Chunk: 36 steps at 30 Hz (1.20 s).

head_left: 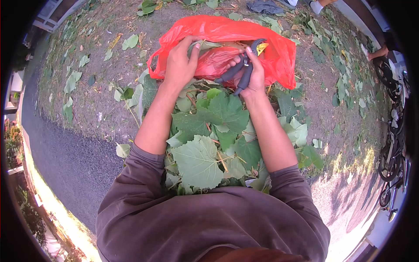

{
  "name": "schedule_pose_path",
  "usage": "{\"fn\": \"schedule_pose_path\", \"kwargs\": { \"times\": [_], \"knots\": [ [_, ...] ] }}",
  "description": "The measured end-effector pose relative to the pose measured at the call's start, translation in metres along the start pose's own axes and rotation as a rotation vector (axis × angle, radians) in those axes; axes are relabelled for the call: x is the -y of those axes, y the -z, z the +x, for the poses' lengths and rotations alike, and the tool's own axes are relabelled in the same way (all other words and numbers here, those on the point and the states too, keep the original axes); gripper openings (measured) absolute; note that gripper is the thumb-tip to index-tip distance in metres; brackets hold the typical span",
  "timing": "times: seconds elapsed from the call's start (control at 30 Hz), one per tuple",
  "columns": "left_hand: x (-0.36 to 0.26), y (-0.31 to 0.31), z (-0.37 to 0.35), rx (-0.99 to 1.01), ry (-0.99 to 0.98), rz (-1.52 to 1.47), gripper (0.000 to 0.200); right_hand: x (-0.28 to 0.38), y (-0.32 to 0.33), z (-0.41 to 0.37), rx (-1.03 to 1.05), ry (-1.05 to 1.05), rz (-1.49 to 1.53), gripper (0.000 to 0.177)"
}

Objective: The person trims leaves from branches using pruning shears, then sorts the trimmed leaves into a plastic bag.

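A red plastic bag lies with its mouth spread on the ground in front of me. My left hand is at the bag's left part, its fingers closed on a green leaf. In my right hand is a pair of dark-handled pruning shears, held at the right part of the bag's opening. Something yellow shows beside the shears' blades. A heap of large green leaves lies between my forearms, close to my body.
Loose leaves are scattered over the bare soil on both sides. Dark cloth lies beyond the bag. Another person's foot shows at the top right, and a leg farther right. Bicycles or motorbikes line the right edge.
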<state>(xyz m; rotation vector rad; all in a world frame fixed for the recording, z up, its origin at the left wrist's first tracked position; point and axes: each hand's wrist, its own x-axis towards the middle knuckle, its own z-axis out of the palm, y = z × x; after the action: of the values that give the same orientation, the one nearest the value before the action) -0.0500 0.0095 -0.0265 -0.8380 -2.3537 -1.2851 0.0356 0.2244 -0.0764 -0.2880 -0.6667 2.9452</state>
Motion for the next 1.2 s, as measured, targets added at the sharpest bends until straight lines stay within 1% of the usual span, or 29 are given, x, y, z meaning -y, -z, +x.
{"fn": "schedule_pose_path", "kwargs": {
  "times": [0.03,0.17,0.2,0.27,0.3,0.37,0.4,0.47,0.5,0.53,0.6,0.67,0.73,0.8,0.83,0.9,0.97,1.03,1.1,1.2],
  "knots": [
    [-0.002,0.001,0.000,0.020,0.024,-0.022,0.022,0.001,0.020,0.006,0.110,-0.058,-0.008,0.033],
    [0.002,0.000,0.000,0.040,0.075,-0.073,0.023,0.005,0.008,0.001,0.096,-0.086,-0.095,0.032],
    [-0.002,0.002,0.000,0.041,0.076,-0.073,0.023,0.003,-0.009,-0.007,0.070,-0.075,-0.110,0.033],
    [-0.010,0.009,0.002,0.109,0.149,-0.208,0.024,-0.001,-0.026,-0.016,0.044,-0.059,-0.123,0.033],
    [-0.009,0.007,0.001,0.109,0.148,-0.206,0.024,-0.003,-0.030,-0.018,0.114,-0.067,-0.197,0.034],
    [-0.007,0.000,-0.002,0.185,0.220,-0.385,0.029,-0.005,-0.029,-0.018,0.255,-0.108,-0.305,0.038],
    [-0.009,-0.002,-0.001,0.184,0.222,-0.383,0.029,-0.007,-0.032,-0.020,0.256,-0.110,-0.305,0.038],
    [-0.015,-0.006,-0.001,0.289,0.219,-0.516,0.037,-0.013,-0.038,-0.028,0.191,-0.114,-0.470,0.041],
    [-0.018,-0.010,0.000,0.251,0.273,-0.708,0.042,-0.014,-0.035,-0.028,0.204,-0.149,-0.488,0.044],
    [-0.016,-0.009,0.001,0.251,0.274,-0.707,0.042,-0.016,-0.033,-0.028,0.204,-0.150,-0.487,0.044],
    [-0.010,-0.008,0.001,0.340,0.401,-0.788,0.039,-0.018,-0.032,-0.030,0.241,-0.175,-0.628,0.046],
    [-0.007,-0.009,0.001,0.337,0.430,-0.827,0.038,-0.018,-0.036,-0.032,0.241,-0.165,-0.636,0.044],
    [-0.010,-0.007,0.000,0.336,0.459,-0.867,0.037,-0.017,-0.035,-0.031,0.288,-0.232,-0.566,0.039],
    [-0.014,-0.004,0.000,0.326,0.539,-0.942,0.032,-0.018,-0.034,-0.029,0.301,-0.234,-0.580,0.036],
    [-0.013,-0.003,0.000,0.326,0.540,-0.942,0.032,-0.018,-0.033,-0.028,0.312,-0.234,-0.594,0.034],
    [-0.011,-0.001,0.000,0.390,0.640,-1.040,0.025,-0.018,-0.032,-0.028,0.322,-0.239,-0.598,0.033],
    [-0.011,-0.001,0.000,0.393,0.658,-1.034,0.025,-0.018,-0.032,-0.028,0.332,-0.242,-0.603,0.033],
    [-0.012,0.000,0.000,0.396,0.675,-1.028,0.025,-0.020,-0.033,-0.028,0.299,-0.244,-0.622,0.032],
    [-0.013,0.003,0.001,0.439,0.707,-1.017,0.027,-0.020,-0.033,-0.027,0.306,-0.236,-0.646,0.032],
    [-0.014,0.000,0.000,0.429,0.663,-0.983,0.025,-0.021,-0.039,-0.031,0.287,-0.214,-0.690,0.033]
  ]
}}
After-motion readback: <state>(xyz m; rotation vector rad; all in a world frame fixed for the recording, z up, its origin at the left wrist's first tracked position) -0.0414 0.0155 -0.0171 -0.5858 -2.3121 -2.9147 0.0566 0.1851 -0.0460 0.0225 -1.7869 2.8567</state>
